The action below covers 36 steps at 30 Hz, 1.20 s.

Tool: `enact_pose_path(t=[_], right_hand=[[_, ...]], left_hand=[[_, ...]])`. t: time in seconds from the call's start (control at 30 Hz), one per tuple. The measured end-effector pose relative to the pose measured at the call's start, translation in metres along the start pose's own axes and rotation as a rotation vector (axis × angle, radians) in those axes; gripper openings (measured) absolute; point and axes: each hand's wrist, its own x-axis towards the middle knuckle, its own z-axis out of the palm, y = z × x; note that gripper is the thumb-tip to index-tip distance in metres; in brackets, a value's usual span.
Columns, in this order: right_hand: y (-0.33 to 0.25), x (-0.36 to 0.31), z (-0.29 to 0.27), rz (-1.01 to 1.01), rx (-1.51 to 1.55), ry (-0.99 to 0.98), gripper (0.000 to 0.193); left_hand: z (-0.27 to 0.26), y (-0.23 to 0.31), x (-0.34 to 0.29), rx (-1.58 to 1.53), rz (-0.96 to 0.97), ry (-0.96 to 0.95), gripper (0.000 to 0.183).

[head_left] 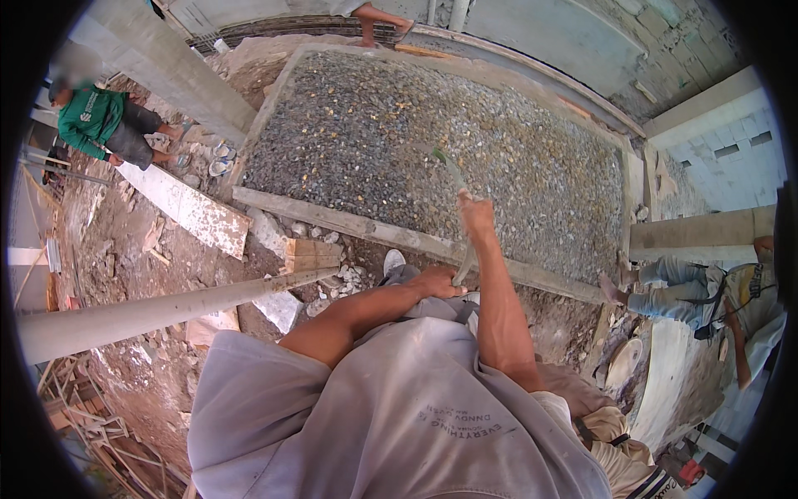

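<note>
A: Site, largest first. Gravel bed (432, 141) fills the upper middle, framed by a plank (366, 229) along its near edge. Bare dirt (125, 274) lies to the left of it; a white block wall (731, 158) stands at right.

B: Other long items?

A: Grey pole (158, 312) crosses at left, roughly level, its end near a wood block (312, 254). A white board (187, 208) lies slanted on the dirt. One person in green (104, 125) crouches upper left; another in jeans (706, 295) sits at right.

B: The held thing?

A: Thin rod (460, 220), long axis steep, top leaning left. Upper tip points away over the gravel; lower end is at the left hand.

B: Hands?

A: Right hand (475, 214) higher up, fingers wrapped tight round the rod. Left hand (440, 283) below, fingers closed on its lower end. Both in front of the chest, above the plank.
</note>
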Motion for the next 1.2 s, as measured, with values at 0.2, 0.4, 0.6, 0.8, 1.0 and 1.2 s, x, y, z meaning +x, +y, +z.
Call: enact_pose_path(t=[0.2, 0.4, 0.6, 0.8, 1.0, 1.2], right_hand=[[-0.002, -0.006, -0.005, 0.029, 0.118, 0.005, 0.049], [0.008, 0.003, 0.000, 0.019, -0.016, -0.019, 0.051], [-0.005, -0.014, 0.000, 0.050, -0.135, -0.114, 0.052], [0.006, -0.012, 0.020, 0.012, -0.116, -0.147, 0.052], [0.007, -0.019, 0.016, 0.026, -0.037, -0.164, 0.050], [0.036, -0.007, 0.026, 0.002, 0.080, -0.175, 0.045]], left_hand=[[0.007, -0.007, 0.003, -0.022, -0.018, 0.054, 0.053], [0.011, -0.010, 0.004, -0.023, -0.031, -0.018, 0.055], [0.005, -0.001, -0.008, 0.022, -0.060, -0.097, 0.060], [0.015, -0.004, -0.011, -0.001, -0.095, -0.030, 0.059], [0.016, -0.006, -0.012, -0.037, -0.106, -0.069, 0.059], [0.028, -0.013, -0.010, -0.016, -0.079, -0.061, 0.060]])
